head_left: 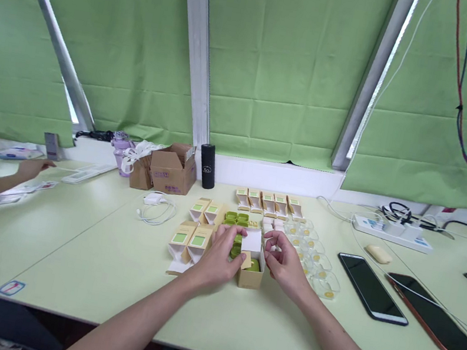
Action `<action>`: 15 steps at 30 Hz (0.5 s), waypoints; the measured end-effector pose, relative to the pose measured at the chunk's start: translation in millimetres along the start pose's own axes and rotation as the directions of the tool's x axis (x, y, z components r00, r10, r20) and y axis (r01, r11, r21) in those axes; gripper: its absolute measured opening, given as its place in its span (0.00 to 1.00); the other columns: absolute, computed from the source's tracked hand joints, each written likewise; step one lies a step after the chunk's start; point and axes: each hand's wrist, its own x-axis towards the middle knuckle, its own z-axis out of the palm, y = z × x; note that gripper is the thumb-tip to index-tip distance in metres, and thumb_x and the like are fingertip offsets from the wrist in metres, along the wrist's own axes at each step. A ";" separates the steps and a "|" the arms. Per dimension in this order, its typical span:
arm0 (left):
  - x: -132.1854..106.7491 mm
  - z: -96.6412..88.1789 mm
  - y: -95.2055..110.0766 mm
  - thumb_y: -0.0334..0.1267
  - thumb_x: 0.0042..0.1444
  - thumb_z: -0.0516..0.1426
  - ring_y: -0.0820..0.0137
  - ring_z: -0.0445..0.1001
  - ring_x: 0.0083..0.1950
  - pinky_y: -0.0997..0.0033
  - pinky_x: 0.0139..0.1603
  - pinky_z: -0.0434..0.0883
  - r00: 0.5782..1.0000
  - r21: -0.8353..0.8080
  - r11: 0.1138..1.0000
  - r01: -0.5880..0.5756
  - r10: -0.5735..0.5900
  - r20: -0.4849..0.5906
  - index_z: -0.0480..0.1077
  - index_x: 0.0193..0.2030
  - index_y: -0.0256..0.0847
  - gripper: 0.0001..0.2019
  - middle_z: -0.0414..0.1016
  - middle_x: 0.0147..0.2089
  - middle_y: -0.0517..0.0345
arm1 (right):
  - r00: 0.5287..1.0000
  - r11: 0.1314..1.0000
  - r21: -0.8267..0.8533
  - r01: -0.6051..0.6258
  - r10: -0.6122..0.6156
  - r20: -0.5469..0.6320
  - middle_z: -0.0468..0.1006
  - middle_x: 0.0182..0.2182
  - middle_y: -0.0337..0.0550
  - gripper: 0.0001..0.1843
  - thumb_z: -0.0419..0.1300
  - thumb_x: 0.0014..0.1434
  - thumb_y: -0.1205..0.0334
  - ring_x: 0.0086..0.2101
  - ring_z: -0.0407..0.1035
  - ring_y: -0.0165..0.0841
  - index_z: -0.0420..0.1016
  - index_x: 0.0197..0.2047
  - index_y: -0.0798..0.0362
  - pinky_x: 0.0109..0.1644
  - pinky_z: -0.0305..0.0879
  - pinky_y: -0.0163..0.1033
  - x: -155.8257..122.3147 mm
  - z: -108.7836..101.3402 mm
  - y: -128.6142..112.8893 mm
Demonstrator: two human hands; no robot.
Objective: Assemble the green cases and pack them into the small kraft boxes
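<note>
My left hand (220, 253) grips a flap of a small kraft carton (250, 280), white-lined, a green container (253, 266) inside; my right hand (286, 261) curls beside it, grip unclear. Pale table (109, 274), green blinds (280, 57) behind. The carton opens upward; its long axis I cannot tell.

Bright, mostly even daylight through the green blinds (282, 69), white glare at gaps beside the posts (198, 43). Tabletop (80, 257) shadows faint and soft; space underneath dark. Wide-angle stretch tilts outer posts, left edge goes soft, left hand (221, 253) and right hand (289, 263) reasonably sharp.
</note>
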 end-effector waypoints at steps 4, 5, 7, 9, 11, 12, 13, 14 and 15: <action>0.6 0.5 1.6 0.36 0.63 0.60 0.51 0.66 0.65 0.42 0.69 0.66 1.000 0.006 1.000 0.012 -0.012 0.009 0.65 0.59 0.48 0.18 0.64 0.59 0.47 | 1.000 1.000 -0.009 -0.004 0.004 0.005 0.67 0.38 0.34 0.19 0.63 0.59 0.57 0.24 0.61 0.25 0.68 0.53 0.47 0.24 0.55 0.33 -0.7 0.5 -0.8; 0.7 0.6 1.7 0.35 0.63 0.60 0.51 0.66 0.65 0.42 0.69 0.66 1.000 0.007 1.000 0.014 -0.014 0.010 0.65 0.59 0.48 0.18 0.64 0.59 0.47 | 1.000 1.000 -0.009 -0.006 0.006 0.006 0.67 0.38 0.34 0.19 0.63 0.59 0.57 0.24 0.61 0.25 0.68 0.53 0.47 0.25 0.55 0.32 -0.8 0.7 -0.9; 0.7 0.8 1.9 0.35 0.63 0.61 0.51 0.66 0.65 0.41 0.69 0.66 1.000 0.007 1.000 0.015 -0.015 0.005 0.65 0.59 0.48 0.18 0.64 0.59 0.47 | 1.000 1.000 -0.008 -0.013 0.013 0.011 0.67 0.38 0.33 0.19 0.63 0.59 0.56 0.24 0.61 0.25 0.67 0.53 0.47 0.24 0.56 0.32 -1.0 1.3 -1.0; 0.4 0.8 1.9 0.35 0.63 0.61 0.51 0.66 0.65 0.41 0.69 0.67 1.000 0.001 1.000 0.013 -0.013 -0.003 0.66 0.59 0.48 0.19 0.64 0.59 0.48 | 1.000 1.000 -0.004 -0.022 0.022 0.014 0.67 0.38 0.33 0.19 0.63 0.59 0.56 0.24 0.62 0.25 0.67 0.53 0.46 0.24 0.56 0.32 -1.1 2.0 -0.6; -0.1 0.6 1.9 0.35 0.63 0.61 0.51 0.66 0.66 0.42 0.69 0.67 1.000 -0.005 1.000 0.014 -0.014 -0.001 0.66 0.59 0.49 0.18 0.64 0.59 0.48 | 1.000 1.000 -0.004 -0.026 0.026 0.017 0.67 0.38 0.33 0.20 0.64 0.59 0.55 0.24 0.62 0.25 0.67 0.53 0.46 0.24 0.55 0.32 -1.1 2.6 0.4; -0.3 0.5 1.9 0.35 0.63 0.61 0.51 0.66 0.66 0.42 0.70 0.67 1.000 -0.006 1.000 0.015 -0.015 0.002 0.66 0.59 0.49 0.18 0.64 0.59 0.48 | 0.999 1.000 -0.006 -0.025 0.025 0.021 0.67 0.38 0.33 0.20 0.64 0.59 0.55 0.24 0.62 0.26 0.67 0.53 0.46 0.24 0.55 0.32 -1.0 2.9 1.2; -0.5 0.4 1.8 0.36 0.64 0.61 0.51 0.66 0.66 0.42 0.70 0.66 1.000 -0.005 1.000 0.015 -0.015 0.003 0.66 0.59 0.49 0.18 0.64 0.60 0.48 | 0.999 1.000 -0.011 -0.022 0.023 0.026 0.67 0.38 0.34 0.19 0.64 0.60 0.54 0.24 0.62 0.26 0.66 0.53 0.45 0.24 0.55 0.32 -1.1 3.2 2.0; -0.6 0.4 1.7 0.36 0.64 0.60 0.51 0.66 0.66 0.42 0.70 0.66 1.000 -0.005 1.000 0.014 -0.014 0.003 0.66 0.59 0.49 0.18 0.64 0.60 0.47 | 0.999 1.000 -0.017 -0.020 0.020 0.031 0.67 0.39 0.34 0.19 0.63 0.60 0.54 0.25 0.62 0.26 0.66 0.53 0.45 0.24 0.55 0.33 -1.1 3.5 2.9; -0.8 0.5 1.5 0.35 0.64 0.60 0.51 0.66 0.66 0.42 0.70 0.67 1.000 -0.005 1.000 0.011 -0.011 0.000 0.66 0.59 0.49 0.18 0.64 0.60 0.47 | 0.999 1.000 -0.023 -0.017 0.018 0.034 0.66 0.39 0.34 0.19 0.63 0.60 0.54 0.25 0.62 0.26 0.66 0.54 0.45 0.25 0.55 0.33 -1.1 3.8 3.7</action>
